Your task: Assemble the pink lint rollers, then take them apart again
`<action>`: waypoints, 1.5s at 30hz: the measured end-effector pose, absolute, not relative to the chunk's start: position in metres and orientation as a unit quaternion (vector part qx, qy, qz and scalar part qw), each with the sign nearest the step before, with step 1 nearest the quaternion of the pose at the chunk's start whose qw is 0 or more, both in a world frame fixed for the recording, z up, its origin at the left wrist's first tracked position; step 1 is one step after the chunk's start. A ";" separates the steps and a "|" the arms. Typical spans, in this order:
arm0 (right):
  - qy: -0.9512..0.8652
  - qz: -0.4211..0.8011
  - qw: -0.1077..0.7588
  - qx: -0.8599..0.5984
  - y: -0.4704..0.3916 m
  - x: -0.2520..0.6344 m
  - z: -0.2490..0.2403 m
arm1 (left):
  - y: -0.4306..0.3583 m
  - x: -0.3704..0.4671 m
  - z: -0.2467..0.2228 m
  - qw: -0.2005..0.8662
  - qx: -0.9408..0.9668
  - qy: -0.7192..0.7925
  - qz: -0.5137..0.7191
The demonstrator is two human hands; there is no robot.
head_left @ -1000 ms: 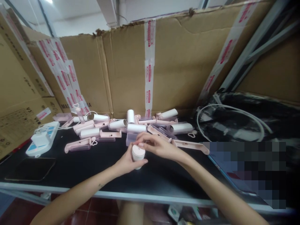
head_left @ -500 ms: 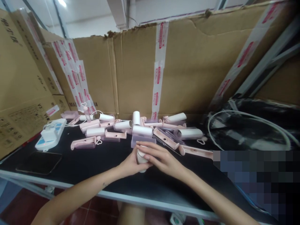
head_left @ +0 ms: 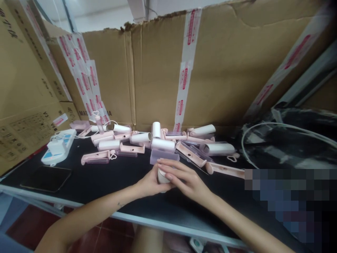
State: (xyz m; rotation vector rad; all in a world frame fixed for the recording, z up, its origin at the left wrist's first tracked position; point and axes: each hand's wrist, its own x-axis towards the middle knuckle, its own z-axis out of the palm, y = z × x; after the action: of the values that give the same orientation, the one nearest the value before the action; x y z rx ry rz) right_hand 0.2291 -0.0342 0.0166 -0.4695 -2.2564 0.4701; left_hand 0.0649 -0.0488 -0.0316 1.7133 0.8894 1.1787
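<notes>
Near the front edge of the black tabletop (head_left: 105, 181), my left hand (head_left: 147, 183) and, from above, right hand (head_left: 193, 181) grip a small white plastic-looking cylinder (head_left: 162, 178), presumably light, stiff, best held round its sides.

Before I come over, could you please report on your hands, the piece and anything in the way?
Left hand gripping white piece. Right hand over its top. Translucent purple piece close beyond both hands.

Left hand (head_left: 152, 182) around white cylinder (head_left: 162, 177); right hand (head_left: 188, 180) over its top; dark phone (head_left: 46, 178) on black table (head_left: 116, 182).
</notes>
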 end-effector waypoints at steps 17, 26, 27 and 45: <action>-0.825 0.156 0.440 -0.319 -0.019 0.259 0.035 | -0.051 0.061 -0.037 0.426 0.695 0.326 0.479; -0.838 0.010 0.107 -0.536 0.082 0.278 0.038 | -0.048 0.063 -0.037 0.366 0.736 0.313 0.476; -0.834 0.018 0.106 -0.541 0.084 0.275 0.035 | -0.048 0.062 -0.037 0.364 0.740 0.314 0.472; -0.515 0.653 0.448 -0.327 -0.016 0.223 0.033 | -0.036 0.065 0.005 0.615 0.318 0.282 0.664</action>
State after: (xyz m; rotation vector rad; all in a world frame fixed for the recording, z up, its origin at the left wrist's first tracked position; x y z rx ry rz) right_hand 0.2232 -0.0163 0.0329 -0.8096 -1.2747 1.6165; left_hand 0.0651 -0.0360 0.0045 0.7320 0.6506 1.5290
